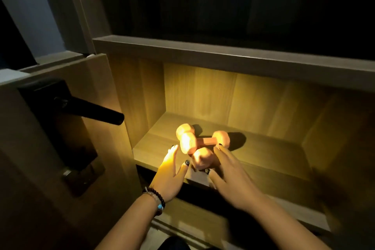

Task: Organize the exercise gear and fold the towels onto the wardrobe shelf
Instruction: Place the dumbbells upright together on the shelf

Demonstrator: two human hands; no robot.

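Just beyond the fingertips of both hands, two pink dumbbells (199, 146) lie crossed on the lit wardrobe shelf (263, 160), one stacked at an angle over the other, close to the shelf's front edge. Left hand (172, 174) comes in with fingers straight and spread, holding nothing, its tips right beside the nearest bright weight head. Right hand (229, 174) is equally flat and empty, fingers reaching alongside the lower dumbbell and seemingly touching it, though contact is hard to confirm in this light. A beaded bracelet (156, 199) sits on the left wrist.

This looks like the gear-organizing step: the weights are on the shelf but tangled. The next move likely calls for lifting the upper one off and laying the pair parallel, each hand taking one handle.

Both dumbbells are coated, rounded-hexagonal at the heads with short handles, glowing orange-pink under the warm light. No towels show. Off to the left of the left hand, a black door handle (95, 111) juts out.
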